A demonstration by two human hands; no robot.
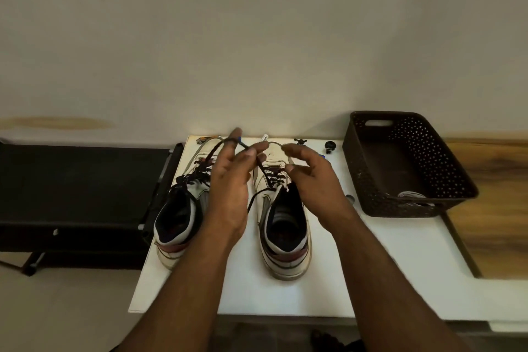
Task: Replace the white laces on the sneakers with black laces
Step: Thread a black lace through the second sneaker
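Observation:
Two white sneakers stand on the white table [385, 251], heels toward me: the left sneaker [174, 226] and the right sneaker [285, 240]. Both have black lace through their eyelets. My left hand [231, 180] is raised between the shoes and holds a strand of the right sneaker's black lace [261, 170], which runs over its fingers near the toe. A loose end of that lace hangs down beside the shoe. My right hand [313, 177] hovers over the right sneaker's tongue with loosely curled fingers, and I see nothing in it.
A brown perforated basket [371, 180] stands at the back right with white laces [411, 196] in its corner. Small black items [330, 147] and a white tube [264, 138] lie along the table's far edge. A black bench [80, 194] stands to the left.

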